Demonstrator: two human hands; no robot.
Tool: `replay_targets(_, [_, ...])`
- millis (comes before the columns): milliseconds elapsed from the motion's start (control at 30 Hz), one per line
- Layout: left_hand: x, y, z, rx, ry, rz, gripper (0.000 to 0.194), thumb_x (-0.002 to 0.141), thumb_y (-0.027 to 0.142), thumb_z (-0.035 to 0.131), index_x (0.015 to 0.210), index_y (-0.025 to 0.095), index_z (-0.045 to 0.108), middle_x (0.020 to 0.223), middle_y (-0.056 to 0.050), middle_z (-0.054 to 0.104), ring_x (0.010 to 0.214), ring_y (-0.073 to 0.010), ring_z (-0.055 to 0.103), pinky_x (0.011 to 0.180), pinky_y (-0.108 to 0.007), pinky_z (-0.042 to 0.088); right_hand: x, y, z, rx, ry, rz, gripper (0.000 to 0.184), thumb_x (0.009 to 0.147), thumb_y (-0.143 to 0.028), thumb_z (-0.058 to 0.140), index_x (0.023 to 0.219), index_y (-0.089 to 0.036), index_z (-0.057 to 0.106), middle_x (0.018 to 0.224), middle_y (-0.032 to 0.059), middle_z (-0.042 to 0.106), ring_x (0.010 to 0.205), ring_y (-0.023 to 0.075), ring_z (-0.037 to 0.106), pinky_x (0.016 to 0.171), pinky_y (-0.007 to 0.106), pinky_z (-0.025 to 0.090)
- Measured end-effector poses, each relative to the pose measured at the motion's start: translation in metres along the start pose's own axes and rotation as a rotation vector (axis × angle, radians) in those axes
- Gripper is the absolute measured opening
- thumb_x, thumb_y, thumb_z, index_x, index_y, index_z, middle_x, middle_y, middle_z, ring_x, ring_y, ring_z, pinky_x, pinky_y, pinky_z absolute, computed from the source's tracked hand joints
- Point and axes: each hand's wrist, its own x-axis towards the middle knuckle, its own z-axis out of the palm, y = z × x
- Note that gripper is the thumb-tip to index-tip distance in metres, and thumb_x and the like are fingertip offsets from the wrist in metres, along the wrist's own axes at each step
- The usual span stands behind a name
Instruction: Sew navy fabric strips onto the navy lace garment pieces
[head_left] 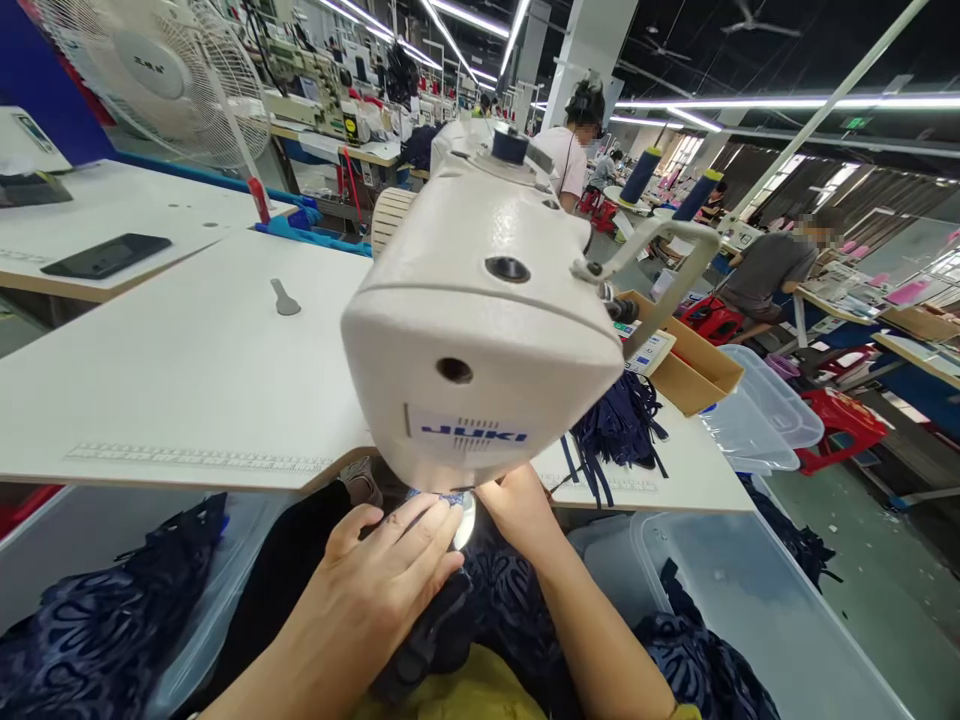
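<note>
A cream JUKI sewing machine [480, 370] fills the middle of the view, and its head hides the needle area. My left hand [397, 560] is at the near side under the head, its fingers reaching forward over the navy lace garment [517, 590] with the thumb tucked close, gripping the cloth. Light falls on a bright round metal part [465, 520] between my hands. My right hand [517, 500] is beside the machine on the right, its fingers hidden behind the head. The garment hangs down onto my lap.
Navy straps [619, 430] lie bunched on the white table [187, 380] right of the machine, by a cardboard box [701, 365]. Clear bins with navy lace pieces [97, 620] flank my lap. A phone [109, 256], grey metal piece [285, 300] and fan [157, 75] are left. People sit beyond.
</note>
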Motion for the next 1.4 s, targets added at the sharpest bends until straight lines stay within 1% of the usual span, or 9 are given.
replay_targets(100, [0.0,0.0,-0.002,0.041,-0.015,0.019,0.024,0.097,0.023,0.044,0.112,0.025,0.062,0.106,0.003,0.072,0.1,-0.0135,0.064,0.089,-0.033,0.031,0.002,-0.002,-0.002,-0.025,-0.036,-0.011,0.016,0.077,-0.013,0.05,0.082,-0.018,0.064,0.055,-0.0047,0.053,0.062,0.0152,0.056,0.072,0.027,0.047])
replay_targets(267, [0.001,-0.003,-0.002,0.08,-0.025,0.1,0.025,0.097,0.023,0.045,0.115,0.022,0.061,0.109,0.001,0.071,0.1,-0.0142,0.064,0.084,-0.032,0.033,0.001,-0.004,-0.002,-0.055,-0.017,0.0,0.018,0.075,-0.011,0.051,0.083,-0.017,0.066,0.054,-0.0051,0.054,0.059,0.0145,0.055,0.072,0.027,0.048])
replay_targets(600, [-0.003,0.003,0.007,0.065,0.021,-0.048,0.025,0.097,0.028,0.045,0.115,0.026,0.061,0.107,0.003,0.072,0.098,-0.0164,0.065,0.083,-0.036,0.032,0.005,-0.004,-0.004,-0.084,-0.017,0.0,0.014,0.078,-0.013,0.053,0.08,-0.017,0.066,0.056,-0.0037,0.057,0.063,0.0156,0.058,0.072,0.027,0.049])
replay_targets(733, [-0.003,0.004,0.008,0.099,0.029,-0.056,0.023,0.096,0.027,0.046,0.113,0.027,0.062,0.109,0.004,0.071,0.096,-0.0163,0.064,0.082,-0.036,0.031,0.01,-0.004,-0.005,-0.101,-0.035,-0.008,0.012,0.079,-0.015,0.055,0.082,-0.017,0.067,0.056,-0.003,0.059,0.068,0.0177,0.06,0.076,0.029,0.049])
replay_targets(933, [-0.004,0.004,0.011,0.098,0.037,-0.057,0.022,0.095,0.025,0.048,0.112,0.024,0.063,0.109,0.003,0.071,0.096,-0.0165,0.064,0.081,-0.035,0.032,0.011,-0.001,-0.006,-0.097,-0.071,-0.026,0.016,0.081,-0.018,0.055,0.089,-0.018,0.069,0.059,-0.0022,0.063,0.074,0.0198,0.064,0.078,0.03,0.051])
replay_targets(1067, [-0.007,0.004,0.015,0.108,0.069,-0.048,0.024,0.096,0.027,0.047,0.113,0.023,0.063,0.112,0.002,0.07,0.097,-0.0159,0.063,0.082,-0.034,0.032,0.011,-0.001,-0.006,-0.093,-0.069,-0.053,0.02,0.084,-0.021,0.054,0.094,-0.018,0.07,0.065,-0.0003,0.068,0.076,0.0204,0.065,0.079,0.03,0.051])
replay_targets(1167, [-0.008,0.005,0.016,0.129,0.082,-0.054,0.025,0.096,0.028,0.046,0.115,0.026,0.063,0.112,0.003,0.07,0.098,-0.0141,0.062,0.085,-0.033,0.031,0.011,-0.004,-0.006,-0.07,-0.089,-0.092,0.023,0.085,-0.023,0.053,0.099,-0.018,0.071,0.075,0.0019,0.072,0.077,0.0196,0.066,0.078,0.029,0.052])
replay_targets(1267, [-0.008,0.006,0.016,0.144,0.077,-0.063,0.025,0.096,0.027,0.047,0.114,0.026,0.064,0.11,0.003,0.07,0.098,-0.0135,0.062,0.085,-0.032,0.031,0.011,-0.008,-0.006,-0.057,-0.087,-0.13,0.027,0.086,-0.023,0.052,0.106,-0.019,0.069,0.084,0.0036,0.074,0.088,0.02,0.067,0.084,0.029,0.052])
replay_targets(1400, [-0.007,0.007,0.017,0.157,0.115,-0.054,0.023,0.096,0.027,0.046,0.111,0.026,0.064,0.111,0.003,0.07,0.096,-0.014,0.063,0.084,-0.033,0.032,0.011,-0.01,-0.006,-0.068,-0.07,-0.142,0.031,0.086,-0.023,0.05,0.111,-0.021,0.068,0.092,0.0048,0.074,0.102,0.0211,0.065,0.092,0.033,0.05])
